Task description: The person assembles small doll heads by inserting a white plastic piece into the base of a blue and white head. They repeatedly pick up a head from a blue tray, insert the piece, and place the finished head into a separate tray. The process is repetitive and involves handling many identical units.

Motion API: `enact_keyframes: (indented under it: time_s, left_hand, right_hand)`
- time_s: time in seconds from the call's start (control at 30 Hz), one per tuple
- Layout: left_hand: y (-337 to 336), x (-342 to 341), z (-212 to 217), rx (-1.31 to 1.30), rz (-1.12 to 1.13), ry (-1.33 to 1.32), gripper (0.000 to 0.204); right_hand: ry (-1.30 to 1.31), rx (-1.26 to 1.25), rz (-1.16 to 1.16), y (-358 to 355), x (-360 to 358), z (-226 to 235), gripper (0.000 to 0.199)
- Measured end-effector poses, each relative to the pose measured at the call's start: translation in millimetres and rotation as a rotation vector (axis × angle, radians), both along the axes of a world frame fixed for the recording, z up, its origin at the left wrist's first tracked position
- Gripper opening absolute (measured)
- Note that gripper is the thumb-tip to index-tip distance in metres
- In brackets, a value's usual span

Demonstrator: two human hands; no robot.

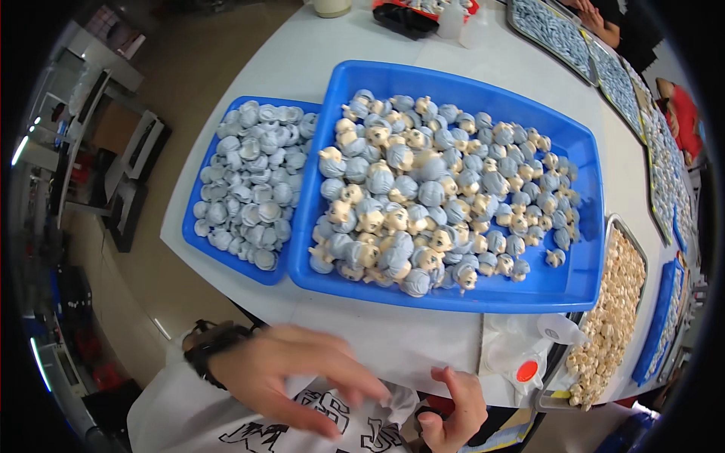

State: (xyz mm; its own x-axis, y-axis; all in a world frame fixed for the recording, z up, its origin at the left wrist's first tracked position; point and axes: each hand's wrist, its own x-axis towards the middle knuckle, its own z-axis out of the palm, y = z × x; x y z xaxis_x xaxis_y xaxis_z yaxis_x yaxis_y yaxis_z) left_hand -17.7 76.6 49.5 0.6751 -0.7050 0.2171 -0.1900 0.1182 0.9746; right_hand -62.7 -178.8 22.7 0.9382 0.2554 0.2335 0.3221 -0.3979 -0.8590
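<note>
My left hand (291,370), smeared a little by motion, hovers in front of the table edge with its fingers stretched toward the right and nothing visible in them. To its right, my right hand (458,411) is raised with thumb and forefinger apart, also without anything visible between them. Beyond both hands stands a large blue tray (453,300) heaped with small doll heads (396,219) that have pale faces and grey-blue hair. A smaller blue tray (245,270) at its left holds many grey-blue hair shells (253,177).
Right of the big tray, a metal tray (642,257) carries small cream pieces (608,321). A clear bottle (563,330) and a plastic bag with a red-orange disc (526,371) lie near the front edge. More filled trays and other people are at the far right.
</note>
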Motion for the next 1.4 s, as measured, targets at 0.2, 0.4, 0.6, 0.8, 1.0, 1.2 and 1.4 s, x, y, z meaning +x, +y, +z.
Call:
enact_keyframes:
  time_s: [0.2,0.4,0.6,0.8,1.0,1.2,1.4]
  left_hand:
    - [61,-38,-3,1.030,1.274,-0.481,0.075]
    - [71,-28,-36,1.346,1.148,-0.347,0.070]
    - [81,-18,-43,1.252,1.226,-0.432,0.066]
    - [94,-15,-50,1.156,1.292,-0.506,0.052]
    - [95,-14,-55,1.061,1.344,-0.511,0.040]
    - [102,-15,-55,1.093,1.338,-0.533,0.034]
    - [100,-14,-50,1.066,1.283,-0.495,0.028]
  right_hand:
    - [0.105,0.024,0.025,1,0,6,0.034]
    - [-0.129,0.099,0.101,13,8,8,0.021]
    - [-0.152,0.111,0.000,12,3,2,0.017]
    - [-0.193,0.170,0.007,18,6,4,0.014]
    - [-0.170,0.142,-0.016,21,7,6,0.014]
    - [-0.157,0.125,-0.012,21,9,5,0.013]
    - [-0.141,0.093,-0.011,23,10,7,0.013]
